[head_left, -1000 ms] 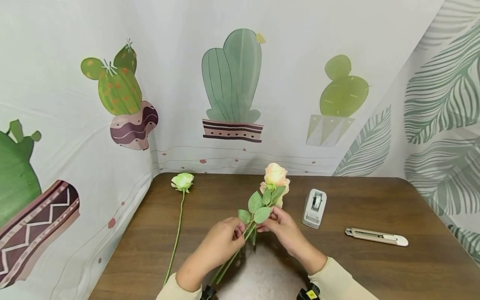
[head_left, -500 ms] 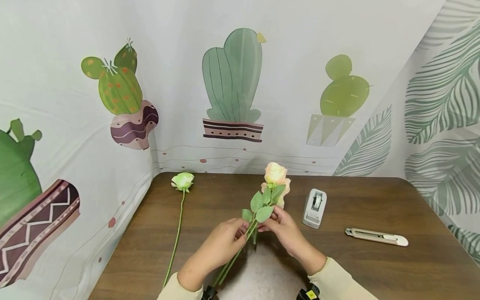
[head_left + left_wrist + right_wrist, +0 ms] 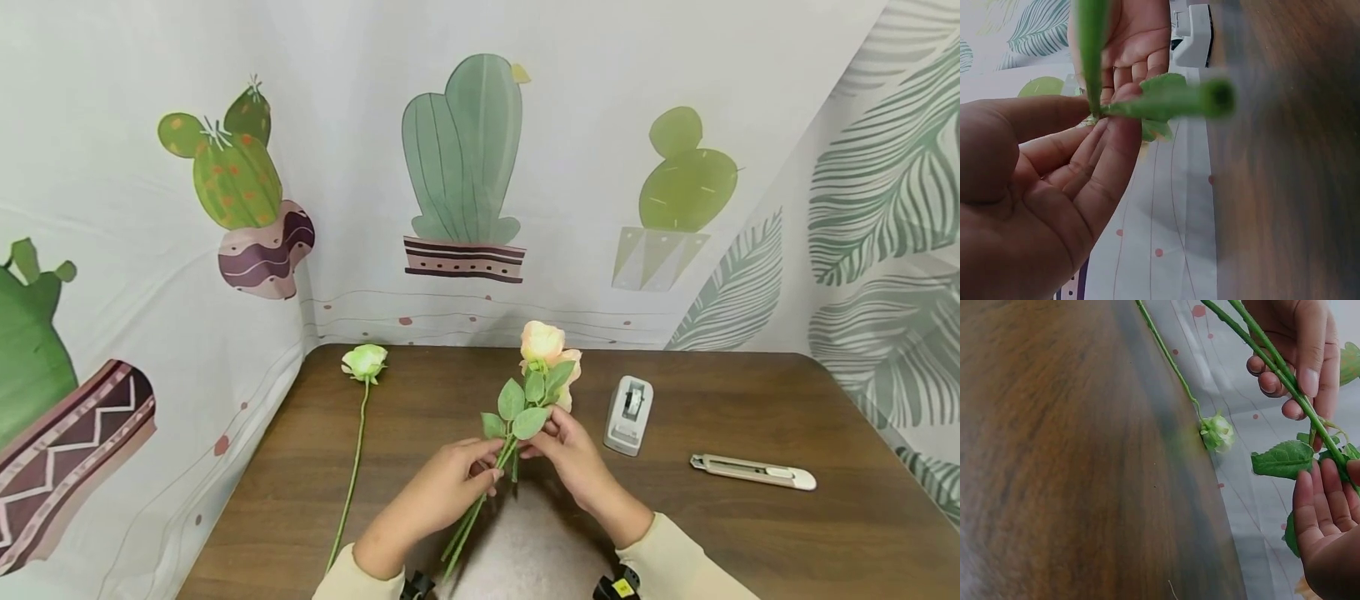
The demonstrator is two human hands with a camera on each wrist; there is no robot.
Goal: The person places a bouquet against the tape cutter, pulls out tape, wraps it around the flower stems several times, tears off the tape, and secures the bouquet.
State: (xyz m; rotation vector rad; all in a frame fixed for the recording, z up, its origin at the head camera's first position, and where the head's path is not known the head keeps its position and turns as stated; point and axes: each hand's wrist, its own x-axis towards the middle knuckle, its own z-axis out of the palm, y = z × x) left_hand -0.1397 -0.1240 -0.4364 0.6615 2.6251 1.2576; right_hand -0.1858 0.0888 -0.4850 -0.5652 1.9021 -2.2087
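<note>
Bunching up peach roses (image 3: pixel 542 342), seemingly, pinching stems (image 3: pixel 1247 341) with left fingers (image 3: pixel 1311 356) and right fingers (image 3: pixel 1307 509). Probably gotta even them up next without letting go.

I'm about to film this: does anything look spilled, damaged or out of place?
Nothing stands out. The left hand and right hand hold the peach roses; the green rose, tape dispenser and cutter rest apart on the table.
</note>
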